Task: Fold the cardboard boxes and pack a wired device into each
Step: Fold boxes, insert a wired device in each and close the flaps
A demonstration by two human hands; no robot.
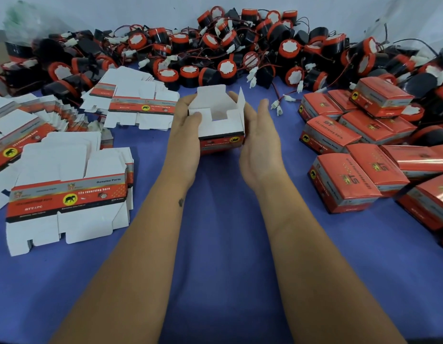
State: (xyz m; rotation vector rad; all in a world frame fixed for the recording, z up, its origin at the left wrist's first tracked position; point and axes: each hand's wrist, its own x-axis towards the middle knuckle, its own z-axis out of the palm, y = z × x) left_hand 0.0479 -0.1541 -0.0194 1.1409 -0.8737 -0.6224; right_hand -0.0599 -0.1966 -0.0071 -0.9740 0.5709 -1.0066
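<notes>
- The half-folded box [219, 122] sits between both hands above the blue cloth [215, 244]. The left hand [184, 135] grips its left wall with the thumb curled onto a flap; the right hand [261, 145] lies flat against its right side, fingers straight.
- The box is probably thin card: light, stiff along its creases, easily dented. Best held by the walls, not the loose flaps.
- Left of the box: several stacks of flat blanks [66, 194], too fanned to count.
- Right of it: roughly a dozen closed boxes [344, 182].
- Beyond it: a heap of horns [240, 45] with thin wires, far too many to count.
</notes>
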